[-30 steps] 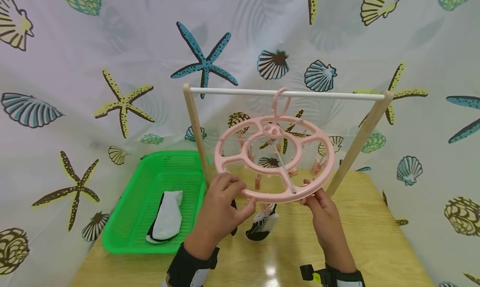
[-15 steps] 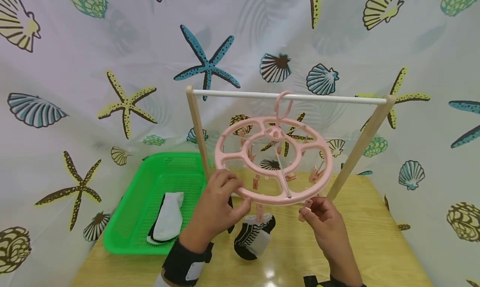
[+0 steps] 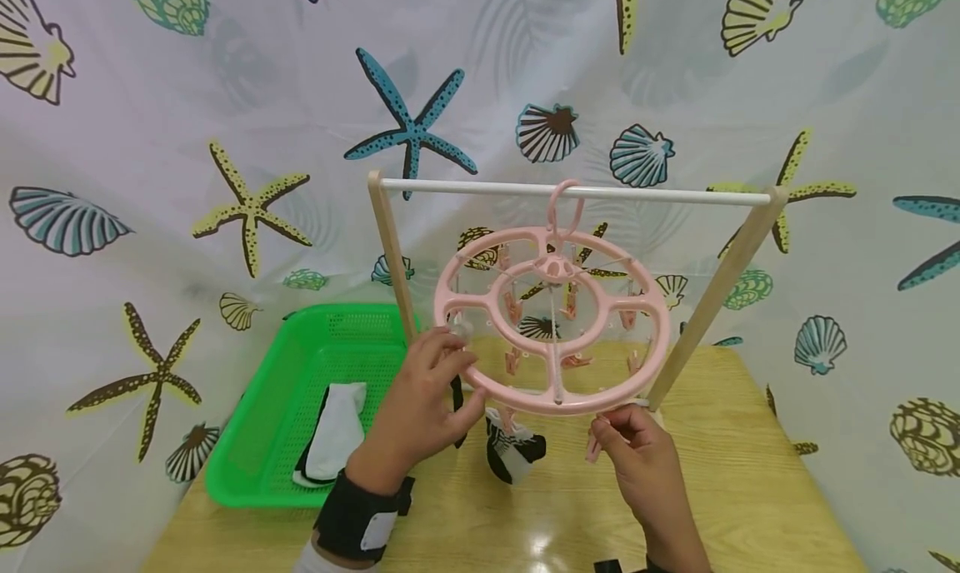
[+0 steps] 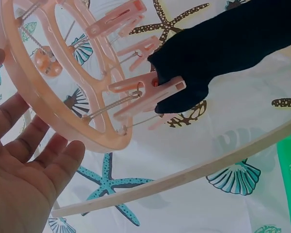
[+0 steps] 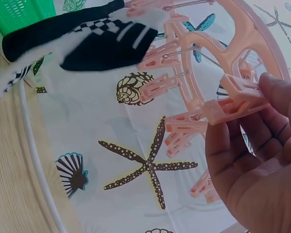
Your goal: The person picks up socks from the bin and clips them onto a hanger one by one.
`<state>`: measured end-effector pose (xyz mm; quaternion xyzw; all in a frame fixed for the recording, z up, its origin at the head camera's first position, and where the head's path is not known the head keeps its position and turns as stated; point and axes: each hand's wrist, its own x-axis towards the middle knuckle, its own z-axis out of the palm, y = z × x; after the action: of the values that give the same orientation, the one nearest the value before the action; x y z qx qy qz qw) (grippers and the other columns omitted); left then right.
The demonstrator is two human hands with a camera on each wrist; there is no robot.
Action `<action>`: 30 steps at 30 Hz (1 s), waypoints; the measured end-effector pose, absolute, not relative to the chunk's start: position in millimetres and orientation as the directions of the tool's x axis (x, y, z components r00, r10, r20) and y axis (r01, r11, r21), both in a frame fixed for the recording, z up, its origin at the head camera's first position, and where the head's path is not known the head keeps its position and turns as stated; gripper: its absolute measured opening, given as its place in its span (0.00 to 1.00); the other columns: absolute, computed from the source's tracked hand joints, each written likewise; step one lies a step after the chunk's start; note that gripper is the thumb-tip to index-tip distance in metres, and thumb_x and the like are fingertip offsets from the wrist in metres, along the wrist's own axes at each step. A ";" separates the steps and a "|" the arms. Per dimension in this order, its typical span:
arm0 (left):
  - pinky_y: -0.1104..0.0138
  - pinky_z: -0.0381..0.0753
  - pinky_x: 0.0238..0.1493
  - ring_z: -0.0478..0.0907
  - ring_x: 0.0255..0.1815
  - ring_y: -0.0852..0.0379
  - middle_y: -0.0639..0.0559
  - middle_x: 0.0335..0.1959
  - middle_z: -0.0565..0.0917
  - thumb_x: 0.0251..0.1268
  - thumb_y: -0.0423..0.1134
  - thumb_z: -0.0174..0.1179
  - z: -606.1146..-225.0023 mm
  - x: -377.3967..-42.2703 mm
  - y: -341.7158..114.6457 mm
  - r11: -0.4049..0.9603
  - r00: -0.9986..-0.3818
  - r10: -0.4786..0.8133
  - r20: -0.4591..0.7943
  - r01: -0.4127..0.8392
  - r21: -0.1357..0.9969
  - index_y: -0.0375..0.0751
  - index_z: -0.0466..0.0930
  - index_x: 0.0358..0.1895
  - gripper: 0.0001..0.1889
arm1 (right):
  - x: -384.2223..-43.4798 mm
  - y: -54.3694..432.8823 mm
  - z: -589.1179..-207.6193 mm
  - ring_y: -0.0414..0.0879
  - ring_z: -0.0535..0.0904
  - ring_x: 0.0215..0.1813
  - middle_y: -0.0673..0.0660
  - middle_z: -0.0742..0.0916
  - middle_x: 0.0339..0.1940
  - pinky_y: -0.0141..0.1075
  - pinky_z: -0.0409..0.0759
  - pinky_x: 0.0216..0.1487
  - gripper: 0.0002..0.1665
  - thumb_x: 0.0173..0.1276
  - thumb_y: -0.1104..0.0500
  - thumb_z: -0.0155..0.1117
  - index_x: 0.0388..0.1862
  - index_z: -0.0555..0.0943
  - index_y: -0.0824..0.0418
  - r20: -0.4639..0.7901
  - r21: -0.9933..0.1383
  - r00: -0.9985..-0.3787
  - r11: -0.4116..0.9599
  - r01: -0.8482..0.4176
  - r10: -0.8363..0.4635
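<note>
A round pink clip hanger (image 3: 555,406) hangs by its hook from a white rail. My left hand (image 3: 420,398) holds its near-left rim between thumb and fingers. Below the near-right rim, my right hand (image 3: 637,456) pinches a pink clothes peg (image 5: 233,102), whose jaws look free of cloth. A black-and-white patterned sock (image 3: 513,452) dangles from a peg at the front. In the left wrist view, another peg (image 4: 150,94) grips a black sock (image 4: 223,46), mostly hidden by my left hand in the head view. Several other pegs hang from the rings without cloth.
The white rail (image 3: 667,195) rests on wooden posts (image 3: 720,298). Left of the stand, a green basket (image 3: 247,440) holds folded white and black socks (image 3: 333,431). All stands on a wooden table (image 3: 750,490) before a patterned curtain (image 3: 300,82).
The hanger has turned, shifting its spokes and pegs. My right hand has moved from the rim down to a peg and now pinches it. The patterned sock has swung.
</note>
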<state>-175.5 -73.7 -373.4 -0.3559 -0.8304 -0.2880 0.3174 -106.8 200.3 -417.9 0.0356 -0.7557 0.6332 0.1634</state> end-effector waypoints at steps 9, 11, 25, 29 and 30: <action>0.50 0.78 0.52 0.73 0.57 0.39 0.38 0.54 0.77 0.62 0.34 0.66 -391.3 -182.3 -96.9 0.637 -0.593 0.214 0.776 0.687 0.349 0.34 0.83 0.48 0.13 | -104.3 200.2 -419.5 0.48 0.82 0.30 0.63 0.84 0.30 0.35 0.79 0.37 0.06 0.73 0.66 0.61 0.36 0.78 0.70 0.268 -0.951 -0.951 0.202 -0.236 0.153; 0.52 0.81 0.41 0.75 0.52 0.39 0.38 0.52 0.77 0.63 0.34 0.66 -399.8 -189.8 -111.4 0.702 -0.664 0.157 0.731 0.596 0.390 0.33 0.83 0.48 0.12 | -104.1 200.4 -420.1 0.48 0.82 0.31 0.63 0.84 0.32 0.35 0.79 0.38 0.07 0.73 0.65 0.61 0.37 0.78 0.70 0.259 -0.952 -0.954 0.206 -0.225 0.154; 0.45 0.78 0.41 0.76 0.45 0.30 0.26 0.45 0.77 0.66 0.38 0.59 -463.2 -266.2 -223.2 0.910 -0.973 0.167 0.158 0.213 0.355 0.21 0.78 0.50 0.19 | -105.0 198.3 -423.6 0.50 0.82 0.29 0.66 0.82 0.32 0.36 0.81 0.34 0.07 0.74 0.66 0.60 0.39 0.76 0.72 0.300 -0.949 -0.947 0.134 -0.285 0.112; 0.52 0.80 0.34 0.79 0.34 0.36 0.31 0.33 0.79 0.61 0.36 0.65 -480.4 -269.7 -227.6 0.937 -0.987 0.159 -0.024 0.143 0.319 0.18 0.76 0.43 0.19 | -104.8 198.1 -423.8 0.50 0.82 0.30 0.66 0.82 0.30 0.36 0.82 0.36 0.07 0.73 0.66 0.60 0.39 0.75 0.72 0.279 -0.958 -0.954 0.105 -0.268 0.112; 0.53 0.80 0.32 0.80 0.31 0.39 0.33 0.30 0.79 0.60 0.35 0.67 -483.4 -269.2 -227.5 0.940 -0.987 0.146 -0.068 0.117 0.320 0.18 0.76 0.41 0.19 | -104.6 198.1 -423.8 0.49 0.82 0.30 0.65 0.83 0.30 0.36 0.82 0.36 0.07 0.73 0.66 0.60 0.39 0.75 0.73 0.274 -0.960 -0.955 0.098 -0.263 0.111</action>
<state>-269.2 -227.5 -483.4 -0.0666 -0.9839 -0.1597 -0.0453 -104.6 198.1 -423.8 0.0523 -0.7276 0.6696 0.1399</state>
